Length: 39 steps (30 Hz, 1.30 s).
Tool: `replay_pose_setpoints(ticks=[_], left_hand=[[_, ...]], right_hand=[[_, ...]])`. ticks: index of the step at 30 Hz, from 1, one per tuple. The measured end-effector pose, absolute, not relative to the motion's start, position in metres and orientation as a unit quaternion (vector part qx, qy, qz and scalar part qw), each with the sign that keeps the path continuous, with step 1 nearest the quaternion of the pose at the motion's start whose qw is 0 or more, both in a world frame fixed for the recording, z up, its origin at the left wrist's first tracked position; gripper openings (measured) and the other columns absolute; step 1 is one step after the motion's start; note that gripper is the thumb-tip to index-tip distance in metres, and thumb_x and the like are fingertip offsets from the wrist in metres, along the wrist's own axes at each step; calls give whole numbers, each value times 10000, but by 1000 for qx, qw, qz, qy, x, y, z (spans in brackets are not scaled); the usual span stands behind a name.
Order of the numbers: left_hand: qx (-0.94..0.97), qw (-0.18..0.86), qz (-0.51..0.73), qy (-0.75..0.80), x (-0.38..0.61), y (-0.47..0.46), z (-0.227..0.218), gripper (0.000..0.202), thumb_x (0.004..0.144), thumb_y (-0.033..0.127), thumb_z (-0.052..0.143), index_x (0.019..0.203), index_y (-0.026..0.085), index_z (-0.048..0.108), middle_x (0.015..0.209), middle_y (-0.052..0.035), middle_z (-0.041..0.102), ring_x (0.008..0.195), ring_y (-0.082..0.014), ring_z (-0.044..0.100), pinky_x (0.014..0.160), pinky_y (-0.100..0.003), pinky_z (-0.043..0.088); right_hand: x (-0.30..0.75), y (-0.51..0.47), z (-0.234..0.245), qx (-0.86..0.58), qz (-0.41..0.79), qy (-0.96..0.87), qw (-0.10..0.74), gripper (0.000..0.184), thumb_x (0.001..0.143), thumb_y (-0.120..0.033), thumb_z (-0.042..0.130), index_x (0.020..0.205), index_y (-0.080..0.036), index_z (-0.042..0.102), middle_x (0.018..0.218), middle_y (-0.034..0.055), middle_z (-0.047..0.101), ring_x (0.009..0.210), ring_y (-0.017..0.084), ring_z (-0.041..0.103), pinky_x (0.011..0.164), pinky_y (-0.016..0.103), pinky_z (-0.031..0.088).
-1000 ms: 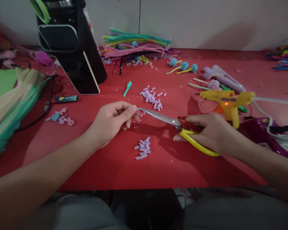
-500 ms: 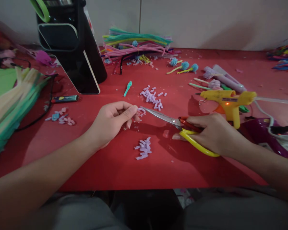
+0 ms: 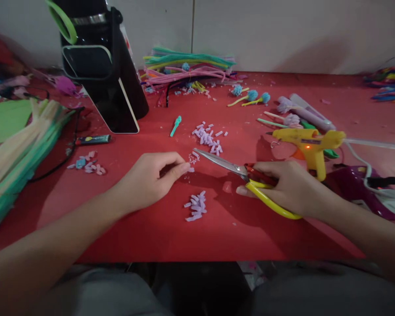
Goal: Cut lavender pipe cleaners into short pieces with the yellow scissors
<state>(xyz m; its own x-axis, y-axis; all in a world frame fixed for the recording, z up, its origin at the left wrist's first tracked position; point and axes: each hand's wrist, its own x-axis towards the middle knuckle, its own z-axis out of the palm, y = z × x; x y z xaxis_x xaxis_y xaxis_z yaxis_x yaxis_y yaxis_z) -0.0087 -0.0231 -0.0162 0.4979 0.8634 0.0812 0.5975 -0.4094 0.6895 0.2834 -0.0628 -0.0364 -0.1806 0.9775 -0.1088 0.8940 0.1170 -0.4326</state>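
Observation:
My left hand (image 3: 151, 180) is closed in a pinch, with a small lilac pipe-cleaner piece (image 3: 191, 170) at its fingertips. In my right hand (image 3: 286, 186) are scissors (image 3: 225, 164) with one red and one yellow handle. Their blades look closed or nearly so, the tip pointing left just above my left fingertips. Tiny lilac trimmings (image 3: 193, 158) lie by the tip. Beyond them is a loose pile of cut lilac pieces (image 3: 206, 137). Nearer to me, a second lilac pile (image 3: 196, 205) has pieces with tapered ends.
A yellow glue gun (image 3: 311, 142) with a lit orange light lies right, beside a purple device (image 3: 355, 188). A phone (image 3: 115, 105) leans on a black bottle (image 3: 131, 83). Pipe-cleaner bundles (image 3: 187, 66) lie at the back, others (image 3: 26, 149) at left. Blue-headed stems (image 3: 252, 95) rest behind.
My left hand has drawn back a little toward me, away from the scissors' tip, with the lilac piece at its fingertips. The right hand and scissors stay nearly where they were; the view shifted slightly.

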Motion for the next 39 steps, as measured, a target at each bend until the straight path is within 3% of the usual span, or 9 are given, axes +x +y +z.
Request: replay_pose_setpoints(ticks=[11, 16, 19, 24, 32, 39], left_hand=[[930, 182, 123, 294, -25, -36, -11, 225, 990, 310, 518, 1039, 243, 727, 951, -2, 747, 842, -140, 686, 729, -252, 466], [900, 161, 180, 363, -25, -16, -21, 231, 980, 321, 528, 979, 181, 711, 871, -33, 687, 780, -150, 628, 730, -279, 456], [876, 160, 220, 399, -19, 2, -26, 185, 962, 275, 543, 994, 158, 683, 935, -49, 661, 757, -136, 597, 735, -274, 459], [863, 193, 200, 421, -5, 17, -32, 152, 944, 203, 540, 1027, 181, 665, 1053, -54, 638, 951, -168, 617, 895, -319, 459], [817, 249, 224, 469, 9, 24, -39, 43, 882, 197, 631, 895, 178, 668, 887, -24, 599, 724, -125, 542, 721, -289, 460], [798, 246, 232, 499, 12, 25, -52, 57, 873, 248, 639, 869, 198, 666, 881, -23, 603, 739, -144, 536, 706, -321, 432]], right_hand=[[285, -61, -39, -628, 221, -741, 87, 629, 699, -799, 616, 643, -219, 380, 587, -53, 324, 571, 110, 296, 521, 271, 262], [283, -60, -34, -632, 235, -730, 111, 665, 676, -841, 585, 615, -216, 367, 579, -49, 310, 561, 105, 293, 512, 266, 255], [283, -58, -33, -646, 240, -712, 134, 668, 663, -852, 585, 611, -218, 381, 581, -45, 309, 557, 107, 301, 503, 266, 246], [283, -56, -33, -655, 244, -699, 154, 670, 655, -856, 593, 605, -217, 400, 575, -46, 315, 546, 102, 294, 486, 264, 237], [280, -57, -33, -632, 242, -717, 167, 687, 663, -847, 605, 594, -217, 339, 557, -51, 308, 549, 97, 283, 476, 259, 213], [281, -57, -35, -633, 248, -716, 159, 675, 667, -840, 614, 605, -211, 376, 565, -53, 333, 547, 96, 301, 485, 259, 221]])
